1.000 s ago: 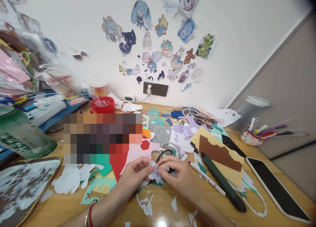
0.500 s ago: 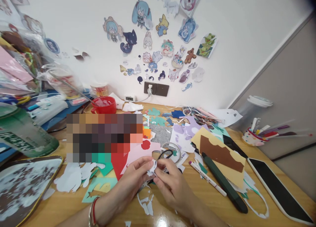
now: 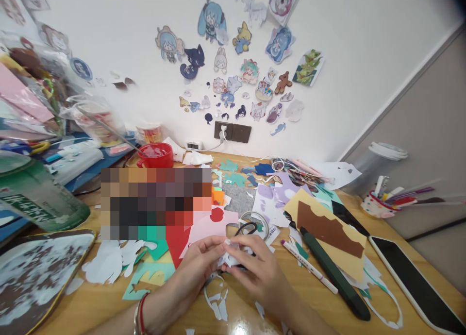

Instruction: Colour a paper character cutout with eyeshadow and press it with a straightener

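Note:
Between my two hands is a small piece of white paper [image 3: 226,260], crumpled or folded; its exact shape is partly covered by fingers. My left hand [image 3: 204,259] pinches it from the left, a red cord and a bangle on that wrist. From the right, my right hand [image 3: 255,267] has thumb and fingers closed on the same paper. Just behind the fingers, black-handled scissors [image 3: 248,227] show in part, beside a roll of clear tape [image 3: 267,224]. White paper scraps [image 3: 219,303] lie on the wooden table below my hands.
To the right are a dark green pen-shaped tool [image 3: 335,274], a white marker [image 3: 309,267], brown-and-yellow paper [image 3: 329,228] and a phone [image 3: 415,289]. On the left stand a green container [image 3: 40,194], a stained tray [image 3: 43,276] and a red cup [image 3: 157,155]. Paper cutouts cover the table's back.
The fingers of my right hand have shifted over the white paper, which now looks turned and spread a little wider. The whole view has moved slightly.

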Motion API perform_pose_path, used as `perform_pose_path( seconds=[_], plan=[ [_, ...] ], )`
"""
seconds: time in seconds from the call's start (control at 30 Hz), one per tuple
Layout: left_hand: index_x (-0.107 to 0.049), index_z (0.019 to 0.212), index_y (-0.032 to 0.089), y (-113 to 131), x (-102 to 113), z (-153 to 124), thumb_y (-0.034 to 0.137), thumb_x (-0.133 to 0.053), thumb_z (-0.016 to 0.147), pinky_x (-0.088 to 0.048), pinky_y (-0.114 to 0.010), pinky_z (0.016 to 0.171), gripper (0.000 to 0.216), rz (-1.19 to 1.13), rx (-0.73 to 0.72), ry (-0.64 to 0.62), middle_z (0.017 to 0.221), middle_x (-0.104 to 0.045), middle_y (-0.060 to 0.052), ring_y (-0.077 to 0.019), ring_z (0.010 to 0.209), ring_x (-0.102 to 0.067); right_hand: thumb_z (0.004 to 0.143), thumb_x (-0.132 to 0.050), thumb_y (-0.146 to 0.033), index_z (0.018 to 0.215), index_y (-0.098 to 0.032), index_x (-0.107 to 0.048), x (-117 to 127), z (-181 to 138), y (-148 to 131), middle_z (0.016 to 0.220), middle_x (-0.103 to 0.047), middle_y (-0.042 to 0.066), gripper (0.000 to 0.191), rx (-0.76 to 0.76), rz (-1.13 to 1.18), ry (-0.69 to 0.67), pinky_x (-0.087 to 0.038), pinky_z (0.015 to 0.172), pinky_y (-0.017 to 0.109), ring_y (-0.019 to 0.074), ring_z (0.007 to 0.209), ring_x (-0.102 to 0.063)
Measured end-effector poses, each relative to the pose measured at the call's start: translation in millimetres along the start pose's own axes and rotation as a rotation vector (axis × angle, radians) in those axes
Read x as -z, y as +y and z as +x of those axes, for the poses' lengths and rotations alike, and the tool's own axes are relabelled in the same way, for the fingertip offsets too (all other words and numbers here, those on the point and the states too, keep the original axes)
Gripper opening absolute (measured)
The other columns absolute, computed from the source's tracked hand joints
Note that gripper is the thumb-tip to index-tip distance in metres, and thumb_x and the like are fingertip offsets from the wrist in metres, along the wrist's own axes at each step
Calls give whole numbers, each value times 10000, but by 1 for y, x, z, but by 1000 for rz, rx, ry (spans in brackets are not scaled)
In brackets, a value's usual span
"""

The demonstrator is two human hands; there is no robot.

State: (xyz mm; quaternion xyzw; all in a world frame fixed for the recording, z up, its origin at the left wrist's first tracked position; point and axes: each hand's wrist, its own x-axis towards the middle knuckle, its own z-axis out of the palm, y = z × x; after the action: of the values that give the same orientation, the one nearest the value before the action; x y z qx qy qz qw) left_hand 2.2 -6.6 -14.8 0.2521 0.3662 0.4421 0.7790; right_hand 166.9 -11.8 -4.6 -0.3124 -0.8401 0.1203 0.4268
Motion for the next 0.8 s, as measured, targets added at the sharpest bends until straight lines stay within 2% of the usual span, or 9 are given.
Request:
perform_pose_path(
  seconds=[0.1, 0.2, 0.3, 0.37, 0.43, 0.5, 0.6, 0.7, 0.8],
  plan=[
    [-670, 751, 123, -1, 1, -1, 278, -772, 642, -427, -187, 575, 216, 60, 7, -13, 654, -640, -28, -92, 590, -560, 811, -573, -70, 1041, -224, -658, 0, 1, 0, 955, -682, 70, 290, 28, 37, 32, -510, 743, 352, 187, 846, -588],
    [-664, 700, 127, -1, 4, 0, 288, -789, 617, -391, -174, 546, 221, 155, -20, -18, 630, -652, -32, -84, 558, -544, 782, -632, -103, 900, -230, -708, 0, 1, 0, 767, -691, 37, 190, -75, 151, 116, -509, 657, 315, 167, 719, -602],
    [-655, 649, 133, 0, 3, -2, 328, -786, 612, -372, -177, 523, 238, 259, -79, -38, 594, -642, -20, -74, 512, -501, 775, -650, -141, 802, -234, -723, 1, 1, -3, 665, -644, 17, 121, -172, 179, 132, -493, 563, 270, 147, 632, -591],
    [-659, 647, 132, 0, 1, -5, 353, -773, 620, -384, -197, 533, 250, 327, -116, -57, 602, -643, -26, -87, 513, -504, 749, -672, -142, 883, -246, -703, 2, 1, -5, 664, -619, -4, 172, -327, 266, 123, -494, 570, 255, 136, 624, -589],
    [-664, 658, 130, 1, -2, -8, 362, -749, 648, -398, -217, 560, 248, 415, -155, -67, 654, -658, -43, -110, 554, -526, 684, -721, -144, 1011, -259, -642, 4, 2, -5, 702, -591, -29, 356, -525, 426, 110, -498, 589, 243, 122, 627, -586],
    [-665, 668, 129, 2, -5, -10, 364, -707, 694, -398, -224, 583, 241, 507, -195, -73, 680, -657, -48, -121, 593, -529, 622, -761, -169, 986, -238, -632, 5, 4, -3, 742, -565, -32, 392, -656, 554, 89, -492, 578, 227, 109, 618, -574],
    [-675, 707, 127, 5, -6, -10, 382, -635, 756, -401, -226, 613, 262, 602, -232, -114, 672, -637, -40, -129, 637, -528, 623, -760, -222, 690, -181, -667, 7, 6, 3, 737, -566, -6, 122, -699, 589, 53, -478, 570, 225, 116, 631, -577],
    [-674, 792, 124, 6, -5, -7, 384, -661, 722, -440, -252, 678, 270, 644, -233, -176, 761, -649, -53, -162, 731, -569, 626, -757, -230, 600, -172, -664, 8, 6, 8, 710, -584, 9, 113, -710, 587, 63, -475, 587, 235, 135, 662, -588],
    [-658, 777, 114, 6, -5, -6, 361, -672, 705, -452, -266, 680, 258, 714, -251, -168, 773, -641, -60, -172, 739, -577, 605, -773, -220, 560, -171, -660, 5, 2, 9, 693, -592, 13, 132, -711, 574, 78, -464, 578, 235, 136, 652, -582]
  ],
)
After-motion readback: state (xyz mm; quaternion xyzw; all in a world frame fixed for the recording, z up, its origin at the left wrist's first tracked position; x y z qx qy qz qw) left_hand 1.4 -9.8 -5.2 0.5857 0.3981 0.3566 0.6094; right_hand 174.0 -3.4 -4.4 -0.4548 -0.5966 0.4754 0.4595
